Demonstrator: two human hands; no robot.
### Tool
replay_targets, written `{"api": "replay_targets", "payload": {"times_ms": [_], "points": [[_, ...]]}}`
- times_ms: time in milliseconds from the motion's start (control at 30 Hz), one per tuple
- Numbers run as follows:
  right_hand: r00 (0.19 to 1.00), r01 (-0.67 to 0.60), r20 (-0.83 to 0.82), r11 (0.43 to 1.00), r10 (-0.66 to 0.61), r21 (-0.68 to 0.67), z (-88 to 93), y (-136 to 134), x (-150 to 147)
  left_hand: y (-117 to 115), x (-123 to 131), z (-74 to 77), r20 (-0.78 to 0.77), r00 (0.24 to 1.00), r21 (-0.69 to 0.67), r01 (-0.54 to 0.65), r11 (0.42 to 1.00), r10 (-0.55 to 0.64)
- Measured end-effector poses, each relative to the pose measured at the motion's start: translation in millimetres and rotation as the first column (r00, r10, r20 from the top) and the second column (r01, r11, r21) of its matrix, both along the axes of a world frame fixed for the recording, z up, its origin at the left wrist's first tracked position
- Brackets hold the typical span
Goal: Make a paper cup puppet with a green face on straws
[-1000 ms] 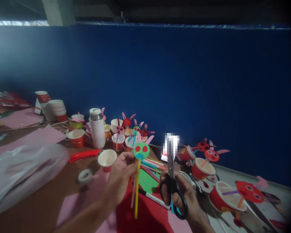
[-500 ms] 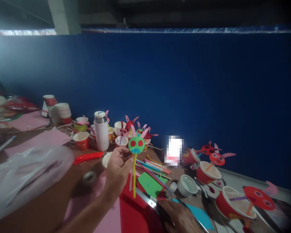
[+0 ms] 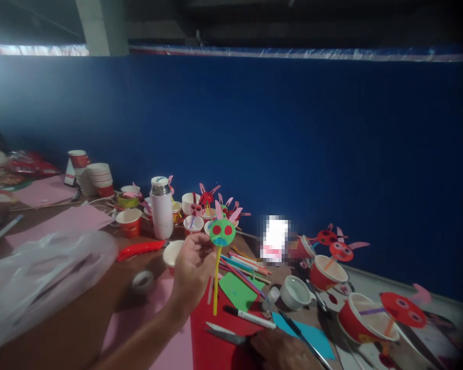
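Observation:
My left hand [image 3: 195, 272] pinches a paper puppet [image 3: 222, 232] and holds it up over the table. Its round green face has red eyes, a blue mouth and two pink ears, and it sits on a thin yellow stick [image 3: 216, 282]. My right hand [image 3: 287, 352], low in the view and slightly blurred, is closed around the handles of a pair of scissors [image 3: 227, 334], which it mostly hides. The blades lie low over red paper [image 3: 206, 354] and point left. Close by are a black-and-white marker [image 3: 250, 317] and blue paper [image 3: 308, 334].
Red paper cups [image 3: 327, 272] with paper puppets stand at the right and along the back. A white bottle [image 3: 161, 208], colored sticks [image 3: 243, 264], green paper [image 3: 241, 290], a small white cup [image 3: 295, 293], a red cutter [image 3: 141, 250], tape [image 3: 142, 281] and a plastic bag [image 3: 50, 282] lie around. A blue wall [image 3: 254, 128] rises behind.
My right hand has lowered the scissors toward me, and the blades have swung to point left, uncovering the marker. The puppet in my left hand has shifted slightly right.

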State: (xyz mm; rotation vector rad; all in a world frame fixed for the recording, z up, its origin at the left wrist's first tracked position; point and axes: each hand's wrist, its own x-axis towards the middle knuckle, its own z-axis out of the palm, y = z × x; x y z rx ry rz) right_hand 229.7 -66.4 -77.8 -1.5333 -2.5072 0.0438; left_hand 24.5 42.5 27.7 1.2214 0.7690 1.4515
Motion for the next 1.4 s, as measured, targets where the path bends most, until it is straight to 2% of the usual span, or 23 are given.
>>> {"api": "replay_targets", "payload": {"times_ms": [33, 100, 200, 267, 333, 567, 700, 800, 1033, 1133, 1300, 1400], "points": [[0.996, 0.013, -0.089, 0.997, -0.02, -0.082, 13.8, 2, -3, -1, 1, -0.8, -0.018, 1.0, -0.004, 0.006, 1.0, -0.006], [0.94, 0.143, -0.291, 0.98, -0.178, -0.136, 45.1, 7, -12, -4, 5, -3.6, -0.044, 0.999, -0.011, 0.02, 1.0, -0.02], [0.75, 0.196, -0.591, 0.954, -0.296, -0.228, 82.0, 21, -32, -11, 10, -9.6, -0.064, 0.996, -0.018, 0.06, 0.998, -0.061], [0.641, 0.197, -0.696, 0.946, -0.324, -0.259, 90.4, 32, -44, -15, 12, -13.5, -0.078, 0.994, -0.019, 0.074, 0.997, -0.076], [0.578, 0.207, -0.743, 0.942, -0.336, -0.264, 86.8, 42, -54, -19, 12, -16.4, -0.106, 0.992, -0.021, 0.067, 0.998, -0.068], [0.481, 0.132, -0.823, 0.953, -0.302, -0.273, 58.8, 45, -66, -27, 6, -23.8, -0.129, 0.988, -0.026, 0.085, 0.996, -0.088], [0.462, 0.102, -0.841, 0.959, -0.282, -0.266, 55.3, 41, -70, -32, 2, -31.4, -0.115, 0.986, -0.022, 0.116, 0.993, -0.117], [0.463, 0.082, -0.84, 0.957, -0.284, -0.278, 53.5, 40, -75, -35, 1, -38.3, -0.107, 0.991, -0.057, 0.08, 0.995, -0.085], [0.499, 0.192, -0.788, 0.933, -0.36, -0.304, 49.1, 44, -83, -36, 1, -60.3, -0.054, 0.997, -0.181, 0.038, 0.983, -0.049], [0.491, 0.18, -0.787, 0.928, -0.372, -0.327, 46.9, 47, -81, -34, -3, -67.8, -0.036, 0.996, -0.209, 0.067, 0.976, -0.076], [0.476, 0.167, -0.789, 0.921, -0.389, -0.353, 41.1, 53, -73, -29, -13, -62.4, -0.04, 0.999, -0.276, -0.009, 0.961, -0.002], [0.476, 0.161, -0.793, 0.923, -0.382, -0.349, 36.1, 55, -69, -25, -16, -59.3, -0.088, 0.996, -0.286, -0.014, 0.958, -0.012]]}}
